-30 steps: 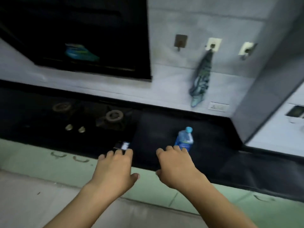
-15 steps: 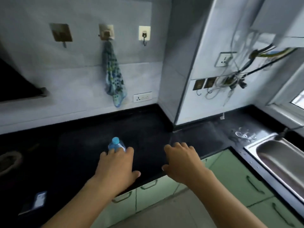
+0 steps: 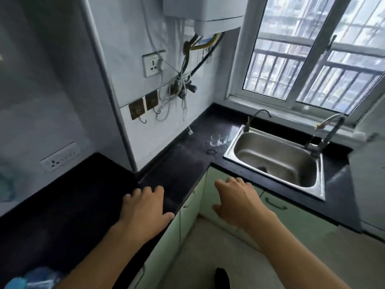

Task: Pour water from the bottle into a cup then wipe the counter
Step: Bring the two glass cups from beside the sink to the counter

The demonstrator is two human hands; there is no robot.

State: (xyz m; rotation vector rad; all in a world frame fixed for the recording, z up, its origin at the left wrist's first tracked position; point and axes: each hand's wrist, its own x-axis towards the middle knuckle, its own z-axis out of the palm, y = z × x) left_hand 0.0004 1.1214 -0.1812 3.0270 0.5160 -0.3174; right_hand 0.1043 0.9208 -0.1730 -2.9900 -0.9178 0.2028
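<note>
Sink [image 3: 230, 150] and window [image 3: 312, 49] swung into view; left hand [image 3: 143, 209], right hand [image 3: 237, 201] hover by counter [image 3: 183, 163], fingers [image 3: 158, 189] loosely spread.

Daylight floods through the window [image 3: 312, 59], slightly washed out. The black counter [image 3: 62, 205] lies dim toward its left end; the sink [image 3: 231, 151] rim glints. Lines bow near the edges — the bottom-left blue smear, perhaps the bottle [image 3: 35, 277], is blurred.

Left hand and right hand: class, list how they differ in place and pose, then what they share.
The left hand is over the black counter; the right hand is past its edge, before the green cabinets. The right hand is nearer the sink than the left hand. Shared: both palm-down, fingers relaxed, holding nothing.
</note>
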